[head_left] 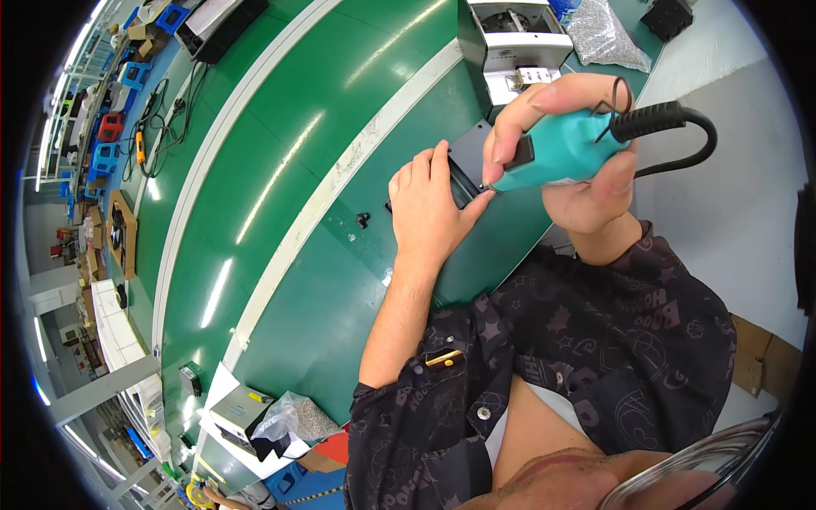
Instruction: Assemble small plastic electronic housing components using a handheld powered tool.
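My right hand (586, 204) is wrapped round a teal electric screwdriver (557, 151) with a black cable leaving its back end. The driver is tilted, its narrow front end down beside my left thumb tip. My left hand (427, 202) lies over a black, flat, long part (463, 183) on the green tabletop, with thumb and fingers on either side of it. Much of that part is hidden under the palm. A grey plate (470, 143) shows just past my fingertips. Whether the driver's bit touches a screw is hidden.
A black and silver machine (520, 51) stands at the far edge, beside a bag of small metal pieces (605, 36). Small black pieces (363, 220) lie left of my left hand. Another bag (306, 418) and a box-shaped device (242, 414) sit at the lower left.
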{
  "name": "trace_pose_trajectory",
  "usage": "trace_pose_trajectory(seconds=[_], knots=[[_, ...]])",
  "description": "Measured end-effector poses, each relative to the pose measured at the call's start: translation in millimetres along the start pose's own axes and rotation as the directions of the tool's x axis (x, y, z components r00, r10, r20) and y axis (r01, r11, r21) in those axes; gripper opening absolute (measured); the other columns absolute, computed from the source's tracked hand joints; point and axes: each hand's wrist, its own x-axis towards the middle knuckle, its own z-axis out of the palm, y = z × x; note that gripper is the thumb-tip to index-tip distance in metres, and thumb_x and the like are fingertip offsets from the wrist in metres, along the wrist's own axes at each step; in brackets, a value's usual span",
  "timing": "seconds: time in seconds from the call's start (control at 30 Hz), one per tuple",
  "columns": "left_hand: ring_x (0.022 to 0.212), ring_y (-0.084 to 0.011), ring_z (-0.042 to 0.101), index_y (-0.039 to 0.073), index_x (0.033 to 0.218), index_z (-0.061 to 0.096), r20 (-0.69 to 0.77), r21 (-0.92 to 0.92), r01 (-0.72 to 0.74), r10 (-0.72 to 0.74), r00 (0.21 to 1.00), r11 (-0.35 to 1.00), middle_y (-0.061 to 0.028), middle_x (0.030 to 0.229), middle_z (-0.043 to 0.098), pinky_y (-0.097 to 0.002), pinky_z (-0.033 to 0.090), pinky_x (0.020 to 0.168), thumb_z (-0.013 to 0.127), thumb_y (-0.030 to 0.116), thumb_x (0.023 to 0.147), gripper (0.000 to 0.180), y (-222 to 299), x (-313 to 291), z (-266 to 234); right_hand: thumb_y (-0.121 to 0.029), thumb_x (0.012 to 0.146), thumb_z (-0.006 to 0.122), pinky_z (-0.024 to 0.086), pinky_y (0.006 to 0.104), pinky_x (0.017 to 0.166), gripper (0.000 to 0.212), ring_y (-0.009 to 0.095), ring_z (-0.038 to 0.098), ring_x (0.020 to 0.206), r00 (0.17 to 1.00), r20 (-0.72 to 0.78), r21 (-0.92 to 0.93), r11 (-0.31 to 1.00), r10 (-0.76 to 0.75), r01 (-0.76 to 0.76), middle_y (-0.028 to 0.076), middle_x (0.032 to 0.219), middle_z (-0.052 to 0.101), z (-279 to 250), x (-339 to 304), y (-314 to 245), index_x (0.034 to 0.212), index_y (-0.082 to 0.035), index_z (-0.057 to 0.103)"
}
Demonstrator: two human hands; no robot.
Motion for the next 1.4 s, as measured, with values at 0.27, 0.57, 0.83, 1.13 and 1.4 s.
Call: trace_pose_trajectory(seconds=[0.27, 0.57, 0.83, 1.13, 1.4], knots=[[0.113, -0.0309, 0.061, 0.000, 0.139, 0.057, -0.012, -0.087, 0.029, -0.030, 0.999, 0.996, -0.0145, 0.128, 0.063, -0.0427, 0.044, 0.105, 0.088, 0.036, 0.073, 0.082, 1, 1, -3, -0.067, 0.103, 0.052, 0.054, 0.0318, 0.053, 0.065, 0.023, 0.063, 0.061, 0.996, 0.015, -0.104, 0.991, 0.085, -0.083, 0.017, 0.085, 0.067, 7, -14, 23, 0.123, -0.005, 0.056], [0.112, -0.0330, 0.063, -0.003, 0.135, 0.060, 0.016, -0.140, 0.059, -0.058, 0.998, 0.988, -0.0179, 0.128, 0.065, -0.0436, 0.046, 0.104, 0.087, 0.032, 0.071, 0.077, 4, 11, -1, -0.068, 0.102, 0.053, 0.054, 0.0317, 0.053, 0.066, 0.023, 0.064, 0.061, 0.992, 0.070, 0.016, 0.994, 0.107, -0.108, 0.016, 0.085, 0.067, -2, -16, 23, 0.123, -0.005, 0.056], [0.120, -0.0410, 0.062, -0.010, 0.136, 0.056, -0.126, -0.297, 0.260, -0.308, 0.943, 0.919, -0.0249, 0.134, 0.063, -0.0448, 0.049, 0.105, 0.087, 0.034, 0.076, 0.081, -23, 54, -46, -0.061, 0.108, 0.033, 0.055, 0.0338, 0.054, 0.063, 0.029, 0.067, 0.063, 0.955, -0.044, 0.194, 0.935, -0.295, 0.297, 0.020, 0.093, 0.067, -39, 27, -31, 0.144, -0.011, 0.047], [0.125, -0.0349, 0.062, -0.004, 0.146, 0.052, 0.105, -0.227, 0.275, -0.257, 0.961, 0.934, -0.0215, 0.140, 0.060, -0.0418, 0.049, 0.108, 0.091, 0.027, 0.076, 0.085, -44, 8, -83, -0.056, 0.109, 0.033, 0.055, 0.0328, 0.054, 0.062, 0.029, 0.068, 0.062, 0.937, -0.173, 0.025, 0.949, -0.305, 0.314, 0.021, 0.093, 0.067, -90, 20, -8, 0.137, -0.004, 0.050], [0.127, -0.0347, 0.055, -0.002, 0.145, 0.052, 0.197, -0.255, 0.221, -0.174, 0.965, 0.941, -0.0187, 0.139, 0.059, -0.0429, 0.046, 0.109, 0.094, 0.025, 0.071, 0.089, -27, -26, -46, -0.048, 0.109, 0.042, 0.051, 0.0272, 0.041, 0.049, 0.020, 0.057, 0.042, 0.860, -0.415, -0.192, 0.952, -0.298, 0.238, 0.014, 0.072, 0.066, -89, 54, 35, 0.121, -0.001, 0.048]])
